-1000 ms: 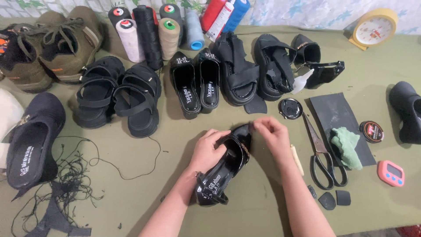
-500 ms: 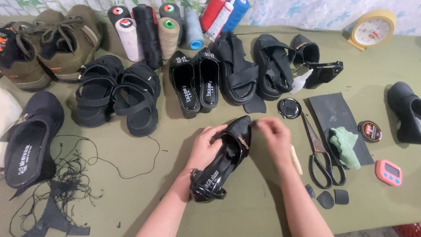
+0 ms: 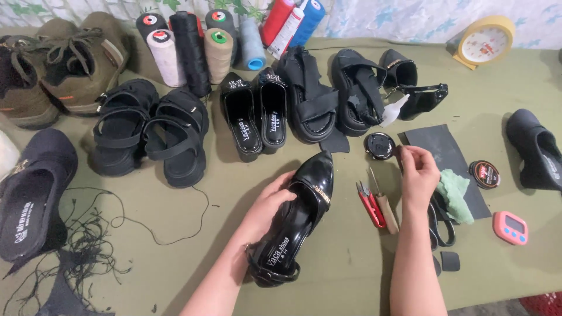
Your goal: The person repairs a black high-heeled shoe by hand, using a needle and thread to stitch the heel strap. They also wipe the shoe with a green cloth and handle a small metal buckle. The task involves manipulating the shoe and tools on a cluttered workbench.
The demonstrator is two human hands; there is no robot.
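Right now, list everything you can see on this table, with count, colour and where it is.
glossy pump: 1, black, centre, under left hand
strappy sandals: 2, black, left of centre
mules: 2, black, middle back
platform sandals: 2, black, back, right of mules
lace-up shoes: 2, olive, back left
thread cones: about 6, mixed colours, back
thread snips: 1, red, beside awl
scissors: 1, black, right
green cloth: 1, right
polish tin: 1, right
timer: 1, pink, far right
clock: 1, yellow, back right
left hand: on pump
right hand: raised above scissors
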